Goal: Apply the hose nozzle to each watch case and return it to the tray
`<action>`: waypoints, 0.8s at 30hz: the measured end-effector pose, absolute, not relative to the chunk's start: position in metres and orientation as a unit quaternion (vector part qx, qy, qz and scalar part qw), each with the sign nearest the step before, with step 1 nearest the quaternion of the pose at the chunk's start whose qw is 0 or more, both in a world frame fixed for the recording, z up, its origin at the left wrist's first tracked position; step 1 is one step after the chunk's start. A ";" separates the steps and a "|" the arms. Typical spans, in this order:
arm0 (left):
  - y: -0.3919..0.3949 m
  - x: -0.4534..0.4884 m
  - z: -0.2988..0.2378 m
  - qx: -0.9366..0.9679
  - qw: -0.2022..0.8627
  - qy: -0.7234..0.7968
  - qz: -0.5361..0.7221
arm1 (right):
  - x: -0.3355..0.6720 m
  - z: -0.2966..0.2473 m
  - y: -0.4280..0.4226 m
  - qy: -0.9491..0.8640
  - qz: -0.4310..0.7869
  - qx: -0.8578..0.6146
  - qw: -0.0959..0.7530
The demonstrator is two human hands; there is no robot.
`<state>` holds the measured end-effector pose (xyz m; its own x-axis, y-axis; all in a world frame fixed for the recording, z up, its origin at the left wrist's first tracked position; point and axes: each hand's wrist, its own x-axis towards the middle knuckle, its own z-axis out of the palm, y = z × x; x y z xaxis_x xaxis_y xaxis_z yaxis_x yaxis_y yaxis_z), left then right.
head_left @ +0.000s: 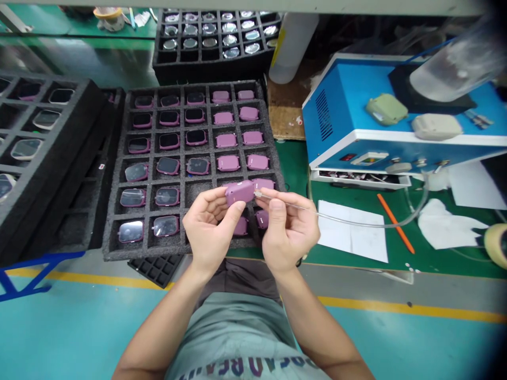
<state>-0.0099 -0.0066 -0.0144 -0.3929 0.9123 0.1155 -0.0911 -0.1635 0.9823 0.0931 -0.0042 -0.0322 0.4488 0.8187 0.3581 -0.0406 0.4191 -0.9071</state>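
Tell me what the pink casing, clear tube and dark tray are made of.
The pink casing looks like moulded plastic, smooth with a satin sheen. The clear tube seems flexible plastic, curving and see-through. The dark tray looks like foam, coarse and speckled.

Both forearms (158,327) rise from the bottom of the frame and their hands meet near the middle. The left hand (208,224) is curled with the palm turned upward. The right hand (287,232) is also turned up, and its thumb (278,211) presses closed against the fingers (277,195), pointing toward the left hand.
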 end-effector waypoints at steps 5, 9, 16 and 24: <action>-0.007 -0.010 -0.014 0.396 0.387 0.513 0.657 | 0.093 -0.032 -0.004 -0.431 0.299 -0.446 0.726; -0.007 -0.010 -0.014 0.398 0.386 0.510 0.658 | 0.093 -0.032 -0.003 -0.425 0.304 -0.436 0.733; -0.007 -0.009 -0.013 0.405 0.383 0.510 0.655 | 0.093 -0.032 -0.004 -0.427 0.305 -0.448 0.724; -0.007 -0.005 -0.011 0.435 0.366 0.503 0.651 | 0.096 -0.030 -0.003 -0.407 0.315 -0.439 0.736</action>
<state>-0.0047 -0.0069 -0.0111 -0.3536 0.9138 0.1996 -0.0388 -0.2275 0.9730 0.0960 -0.0026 -0.0301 0.4692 0.8220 0.3229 -0.1071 0.4159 -0.9031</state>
